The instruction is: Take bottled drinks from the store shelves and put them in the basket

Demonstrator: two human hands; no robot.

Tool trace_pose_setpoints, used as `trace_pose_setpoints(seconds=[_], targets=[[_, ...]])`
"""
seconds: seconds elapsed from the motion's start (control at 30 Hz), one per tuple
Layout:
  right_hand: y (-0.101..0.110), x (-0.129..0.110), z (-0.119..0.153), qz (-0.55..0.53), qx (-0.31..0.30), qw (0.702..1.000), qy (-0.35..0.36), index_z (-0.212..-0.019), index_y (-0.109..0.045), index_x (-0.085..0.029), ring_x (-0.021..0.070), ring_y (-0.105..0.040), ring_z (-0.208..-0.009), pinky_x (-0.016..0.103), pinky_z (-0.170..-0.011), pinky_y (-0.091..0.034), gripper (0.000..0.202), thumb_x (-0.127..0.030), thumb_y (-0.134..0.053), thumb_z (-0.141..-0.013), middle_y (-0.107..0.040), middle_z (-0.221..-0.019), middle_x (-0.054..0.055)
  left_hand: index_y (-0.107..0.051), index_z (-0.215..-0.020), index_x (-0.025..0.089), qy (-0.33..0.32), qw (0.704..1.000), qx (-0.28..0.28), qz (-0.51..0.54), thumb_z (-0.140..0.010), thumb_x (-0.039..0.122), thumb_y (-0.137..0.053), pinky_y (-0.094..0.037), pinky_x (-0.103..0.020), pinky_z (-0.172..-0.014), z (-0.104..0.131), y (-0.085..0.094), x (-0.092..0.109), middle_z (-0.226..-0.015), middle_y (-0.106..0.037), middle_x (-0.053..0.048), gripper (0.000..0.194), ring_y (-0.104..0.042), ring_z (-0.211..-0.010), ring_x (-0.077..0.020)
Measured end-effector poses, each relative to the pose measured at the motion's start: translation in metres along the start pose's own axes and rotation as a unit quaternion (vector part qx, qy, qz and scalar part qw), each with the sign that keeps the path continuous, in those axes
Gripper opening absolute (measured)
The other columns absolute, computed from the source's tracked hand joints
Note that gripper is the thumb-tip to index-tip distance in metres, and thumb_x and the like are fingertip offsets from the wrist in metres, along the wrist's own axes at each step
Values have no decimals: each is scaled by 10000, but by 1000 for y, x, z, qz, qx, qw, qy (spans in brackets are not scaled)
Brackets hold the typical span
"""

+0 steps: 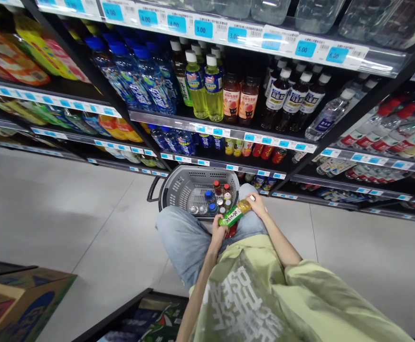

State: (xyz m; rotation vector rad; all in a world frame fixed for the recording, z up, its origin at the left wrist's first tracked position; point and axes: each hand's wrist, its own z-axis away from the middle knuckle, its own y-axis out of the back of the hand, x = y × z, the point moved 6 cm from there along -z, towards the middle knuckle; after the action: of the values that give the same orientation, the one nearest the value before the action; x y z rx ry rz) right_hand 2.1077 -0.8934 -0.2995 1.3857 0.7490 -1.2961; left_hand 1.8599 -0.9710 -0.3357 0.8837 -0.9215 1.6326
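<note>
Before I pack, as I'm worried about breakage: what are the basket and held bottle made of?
Basket: likely matte grey moulded plastic, by its slotted walls.
Bottle: probably clear, smooth plastic; yellowish drink shows through beside its green label.

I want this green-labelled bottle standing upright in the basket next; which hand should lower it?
Right, I'd judge. The right hand is at the cap end of the green-labelled bottle, so its base could enter the basket first. The left hand is at the base end.

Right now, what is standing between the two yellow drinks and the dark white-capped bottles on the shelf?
Two bottles with orange-pink labels, as the head view shows.
</note>
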Motion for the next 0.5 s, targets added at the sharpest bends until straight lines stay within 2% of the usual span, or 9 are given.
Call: trace_pose_setpoints(seconds=[0.13, 0.27, 0.5], targets=[[-1, -2, 0, 3, -2, 1000, 3, -725, -659, -250, 250, -641, -869, 343, -867, -509, 94, -324, -716, -713, -707, -822, 19, -529, -898, 244, -17, 1000, -4, -9, -418, 148, -560, -387, -217, -640, 3, -3, 5, -792, -586, 45, 491, -534, -750, -162], [-4, -1, 0, 10, -11, 1000, 1, -726, -644, -257, 252, -640, -878, 334, -833, -516, 68, -315, -675, -713, -693, -812, 9, -543, -930, 237, -35, 999, -9, 2, -419, 136, -564, -431, -225, -697, 4, -4, 9, -836, -629, 31, 521, -590, -799, -178], [-4, -1, 0, 9, -17, 1000, -4, -726, -657, -255, 230, -631, -840, 303, -772, -515, 98, -350, -669, -706, -681, -791, 0, -585, -931, 228, -23, 1000, 1, 4, -409, 131, -553, -441, -241, -682, 3, -2, 9, -862, -646, 15, 531, -590, -802, -191]])
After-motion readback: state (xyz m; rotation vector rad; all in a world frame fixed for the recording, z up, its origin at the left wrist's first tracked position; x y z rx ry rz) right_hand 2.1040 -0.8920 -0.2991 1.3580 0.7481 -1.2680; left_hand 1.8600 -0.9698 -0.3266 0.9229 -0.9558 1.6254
